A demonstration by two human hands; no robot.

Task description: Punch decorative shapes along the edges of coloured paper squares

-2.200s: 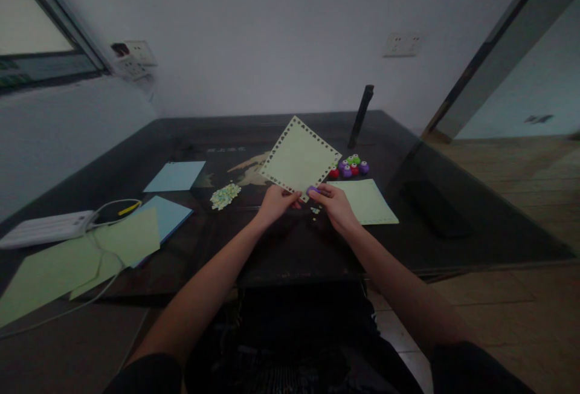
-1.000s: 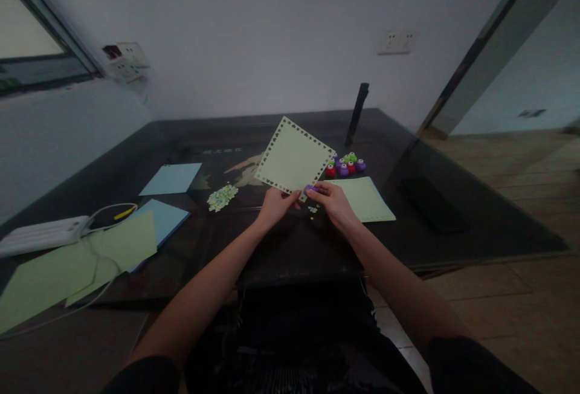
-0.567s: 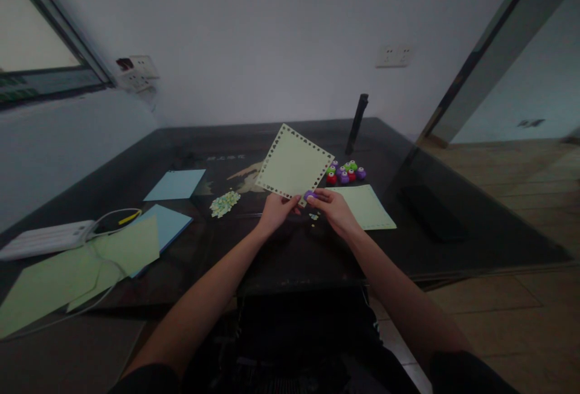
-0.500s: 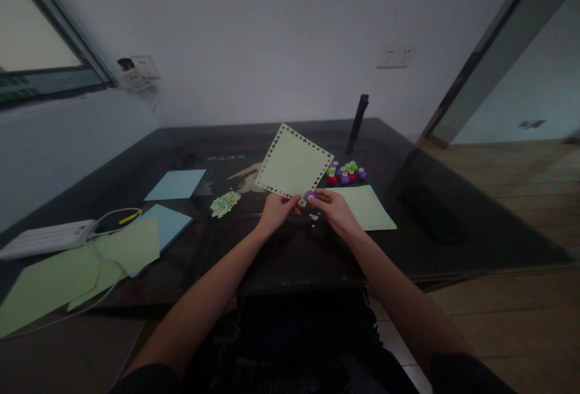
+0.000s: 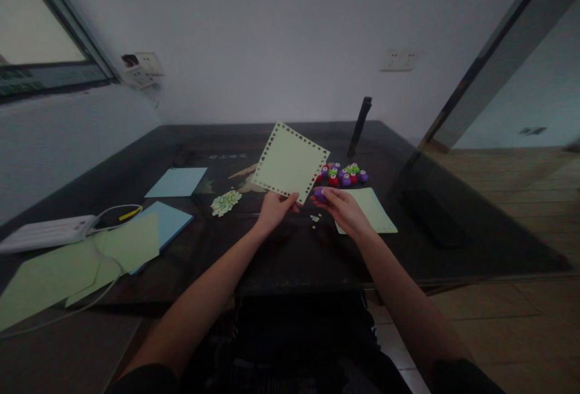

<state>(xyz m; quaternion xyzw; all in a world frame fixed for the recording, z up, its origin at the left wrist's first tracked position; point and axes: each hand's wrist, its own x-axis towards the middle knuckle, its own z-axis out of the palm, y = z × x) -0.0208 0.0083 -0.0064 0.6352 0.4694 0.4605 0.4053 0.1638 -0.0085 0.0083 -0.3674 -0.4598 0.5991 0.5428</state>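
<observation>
Centre of the frame, left hand (image 5: pixel 274 208): one, thumb pressed over curled fingers, pinching the lowest corner of a sheet.
Held sheet (image 5: pixel 290 161): one, pale green, raised at the centre of the frame and turned so a corner points up; small dark holes run along its edges.
Right hand (image 5: pixel 343 208): one, just right of centre, thumb and fingers closed around a single small punch.
Purple punch (image 5: pixel 320 194): one, in the right hand's fingertips, just beside the held sheet's lower right edge.
Eyed punches (image 5: pixel 345 180): at least ten, bunched right of centre behind the right hand, in red, purple and green; they overlap too much for an exact count.
Right-hand paper (image 5: pixel 376 209): one pale green sheet visible, lying flat right of centre, partly under the right hand.
Scrap pile (image 5: pixel 225 202): one heap of tiny pale bits, left of centre, too many to count.
Loose bits (image 5: pixel 314 217): a handful, near the right hand.
Blue sheet (image 5: pixel 176 182): one, flat, left of the heap.
Green sheets (image 5: pixel 90 261): two visible, overlapping at lower left, partly over blue paper (image 5: pixel 170 225).
Power strip (image 5: pixel 48 234): one, white, far left, with a pale cable near it.
Black stick (image 5: pixel 360 127): one, upright but leaning, upper right of centre.
Bench (image 5: pixel 294 255): one, dark, carrying all these.
</observation>
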